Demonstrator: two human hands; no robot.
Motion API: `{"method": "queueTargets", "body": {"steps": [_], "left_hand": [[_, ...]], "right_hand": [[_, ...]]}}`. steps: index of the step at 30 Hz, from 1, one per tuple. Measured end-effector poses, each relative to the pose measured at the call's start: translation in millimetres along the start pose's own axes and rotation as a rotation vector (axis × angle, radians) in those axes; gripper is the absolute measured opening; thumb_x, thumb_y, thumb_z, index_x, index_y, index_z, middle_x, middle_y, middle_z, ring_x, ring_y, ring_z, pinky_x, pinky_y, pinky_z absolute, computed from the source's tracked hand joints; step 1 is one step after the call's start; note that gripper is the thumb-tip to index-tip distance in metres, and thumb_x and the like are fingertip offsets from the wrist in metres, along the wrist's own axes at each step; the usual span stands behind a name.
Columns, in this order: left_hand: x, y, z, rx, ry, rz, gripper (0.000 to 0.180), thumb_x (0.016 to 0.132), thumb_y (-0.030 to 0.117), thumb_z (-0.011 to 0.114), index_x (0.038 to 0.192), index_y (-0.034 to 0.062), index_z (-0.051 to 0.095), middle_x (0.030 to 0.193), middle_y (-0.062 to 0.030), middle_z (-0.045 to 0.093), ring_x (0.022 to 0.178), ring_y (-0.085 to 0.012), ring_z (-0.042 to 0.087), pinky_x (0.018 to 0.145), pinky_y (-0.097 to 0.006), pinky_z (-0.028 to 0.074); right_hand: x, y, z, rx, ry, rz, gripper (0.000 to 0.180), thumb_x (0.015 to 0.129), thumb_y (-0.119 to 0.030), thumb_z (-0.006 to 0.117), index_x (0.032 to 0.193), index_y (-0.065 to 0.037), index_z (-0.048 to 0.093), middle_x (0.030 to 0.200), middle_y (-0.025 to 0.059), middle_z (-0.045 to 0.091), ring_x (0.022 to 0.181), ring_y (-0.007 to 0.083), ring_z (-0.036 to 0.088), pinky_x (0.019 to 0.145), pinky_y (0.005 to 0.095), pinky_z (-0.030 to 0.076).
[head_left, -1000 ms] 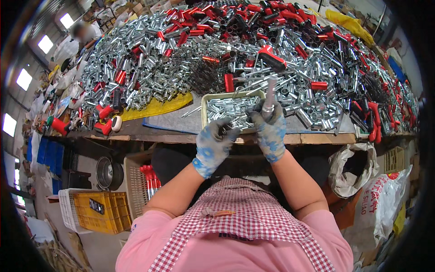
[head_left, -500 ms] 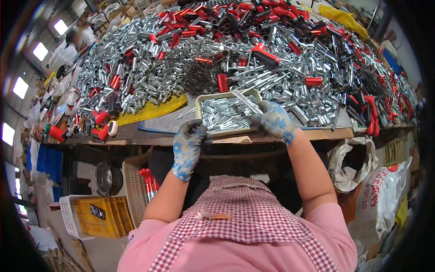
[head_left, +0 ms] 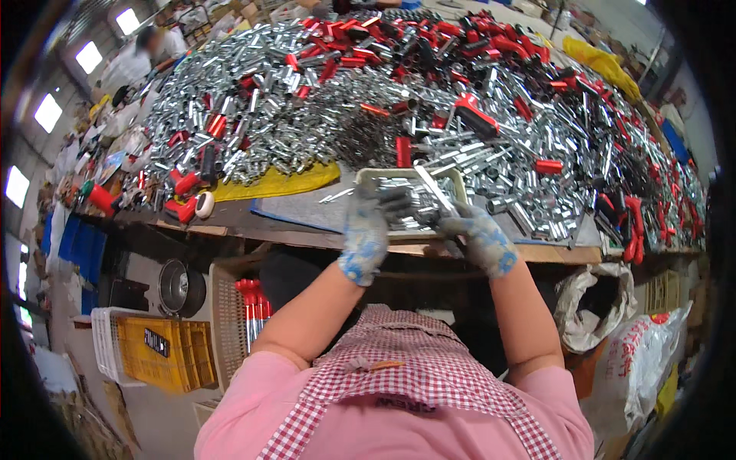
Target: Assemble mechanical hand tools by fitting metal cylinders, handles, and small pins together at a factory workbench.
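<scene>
Both hands wear grey gloves with a blue flower pattern. My right hand is closed round the lower end of a long, shiny silver metal bar. The bar slants up and left over a pale rectangular tray. In the tray lie many thin silver rods. My left hand is above the tray's left side, its fingers stretched toward the rods and slightly apart. Nothing shows in its grip. It hides the tray's left wall and part of the rods.
Silver tubes and sockets and red handles heap across the bench. A red-and-black grip lies behind the tray. Yellow cloth lies to the left. Below stand yellow crates and a white sack. Another person is far left.
My left hand has moved right and from the tray's near left corner to over its rods. My right hand still holds the bar, now tilted more steeply. The whole view has shifted slightly.
</scene>
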State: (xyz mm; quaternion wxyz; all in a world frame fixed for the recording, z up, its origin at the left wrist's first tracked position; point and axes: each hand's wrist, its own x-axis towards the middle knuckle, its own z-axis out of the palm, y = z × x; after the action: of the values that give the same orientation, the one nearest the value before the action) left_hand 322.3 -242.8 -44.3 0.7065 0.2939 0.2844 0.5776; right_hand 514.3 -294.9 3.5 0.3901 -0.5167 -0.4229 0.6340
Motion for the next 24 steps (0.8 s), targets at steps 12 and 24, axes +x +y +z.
{"method": "queueTargets", "body": {"steps": [12, 24], "left_hand": [[-13.0, -39.7, 41.7, 1.282, -0.278, 0.344, 0.038, 0.099, 0.036, 0.050, 0.107, -0.0002, 0.050, 0.082, -0.0236, 0.065, 0.080, -0.0444, 0.065, 0.067, -0.049, 0.052], [-15.9, -27.2, 43.9, 1.260, -0.375, 0.294, 0.032, 0.099, 0.032, 0.051, 0.105, 0.0011, 0.054, 0.084, -0.0241, 0.065, 0.081, -0.0431, 0.064, 0.067, -0.047, 0.051]], "right_hand": [[-29.8, 32.1, -39.0, -0.331, 0.112, -0.252, 0.038, 0.082, -0.014, 0.056, 0.119, -0.003, 0.058, 0.101, 0.0080, 0.067, 0.081, 0.0165, 0.065, 0.058, 0.0260, 0.048], [-61.6, 4.4, -27.8, 0.106, 0.168, 0.000, 0.040, 0.083, -0.010, 0.063, 0.122, 0.001, 0.057, 0.093, 0.0100, 0.067, 0.062, 0.0132, 0.058, 0.055, 0.0266, 0.047]]}}
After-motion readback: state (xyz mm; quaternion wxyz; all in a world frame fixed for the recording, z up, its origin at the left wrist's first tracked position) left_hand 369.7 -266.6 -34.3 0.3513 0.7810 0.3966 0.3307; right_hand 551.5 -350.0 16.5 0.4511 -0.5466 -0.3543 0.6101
